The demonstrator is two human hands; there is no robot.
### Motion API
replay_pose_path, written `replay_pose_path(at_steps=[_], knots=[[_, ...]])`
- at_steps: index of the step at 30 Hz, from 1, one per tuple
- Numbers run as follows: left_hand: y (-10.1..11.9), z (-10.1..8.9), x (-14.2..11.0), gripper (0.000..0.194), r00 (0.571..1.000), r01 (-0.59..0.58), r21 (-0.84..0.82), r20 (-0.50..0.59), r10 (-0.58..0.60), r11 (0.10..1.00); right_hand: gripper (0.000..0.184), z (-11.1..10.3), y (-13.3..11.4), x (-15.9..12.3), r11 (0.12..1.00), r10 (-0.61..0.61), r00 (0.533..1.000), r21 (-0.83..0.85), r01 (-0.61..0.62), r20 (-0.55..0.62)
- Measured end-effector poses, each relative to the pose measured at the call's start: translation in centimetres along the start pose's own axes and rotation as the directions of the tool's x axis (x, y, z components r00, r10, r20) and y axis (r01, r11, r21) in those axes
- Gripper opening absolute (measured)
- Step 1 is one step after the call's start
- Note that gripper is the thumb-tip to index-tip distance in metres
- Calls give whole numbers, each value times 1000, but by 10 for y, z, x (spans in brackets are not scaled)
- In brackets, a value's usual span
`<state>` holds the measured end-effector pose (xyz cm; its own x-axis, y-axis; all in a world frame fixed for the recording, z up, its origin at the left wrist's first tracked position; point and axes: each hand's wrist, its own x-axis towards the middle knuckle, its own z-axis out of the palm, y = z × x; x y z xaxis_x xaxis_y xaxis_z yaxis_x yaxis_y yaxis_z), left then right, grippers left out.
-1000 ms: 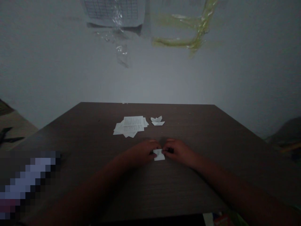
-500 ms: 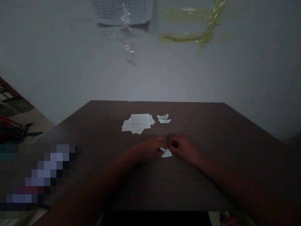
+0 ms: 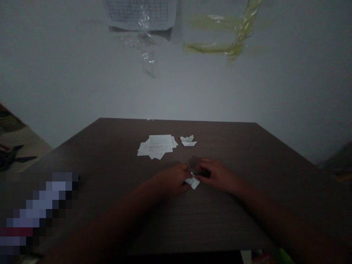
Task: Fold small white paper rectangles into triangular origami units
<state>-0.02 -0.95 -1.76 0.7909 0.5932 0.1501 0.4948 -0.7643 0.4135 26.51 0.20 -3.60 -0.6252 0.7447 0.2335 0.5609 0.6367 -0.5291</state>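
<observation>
**Held a small folded paper (image 3: 194, 183) between two hands**

Saw a pale, dimly lit wall (image 3: 176, 91) across the upper half. Saw below it a wide brown tabletop (image 3: 192, 223), wood-grained, narrowing toward the wall. Noticed at the left side a blocky blurred shape (image 3: 41, 201), too coarse to identify. Made out a gridded sheet (image 3: 140, 14) high on the wall, left of centre, with yellowish tape (image 3: 211, 48) to its right and clear tape (image 3: 150, 64) beneath it.

Found the left hand (image 3: 174, 178) low over the tabletop, fingers clamped on the left side of the small folded paper. Found the right hand (image 3: 216, 176) just opposite, bent fingers touching the upper right edge; could not tell whether pinched together there or only resting.

Spotted beyond the hands a spread of printed papers (image 3: 159, 145), overlapping and lying flat. Spotted just right of these, apart, a boat-like paper fold (image 3: 188, 143). Placed the small folded paper nearer than both, between the hands, one corner toward the near edge; could not tell whether flat or slightly lifted.
</observation>
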Motion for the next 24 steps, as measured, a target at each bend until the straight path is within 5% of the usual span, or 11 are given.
replay_pose_path(at_steps=[5, 13, 24], knots=[[-2, 3, 4, 11, 997, 70, 44, 19, -71, 997, 13, -8, -6, -4, 989, -138, 982, 78, 128, 129], [-5, 2, 4, 15, 999, 50, 86, 14, -52, 995, 5, -1, 8, -2, 987, -146, 983, 81, 138, 115], [-17, 5, 11, 20, 959, 197, -79, -189, -209, 977, 15, 3, 5, -1, 991, -125, 968, 28, 135, -219]])
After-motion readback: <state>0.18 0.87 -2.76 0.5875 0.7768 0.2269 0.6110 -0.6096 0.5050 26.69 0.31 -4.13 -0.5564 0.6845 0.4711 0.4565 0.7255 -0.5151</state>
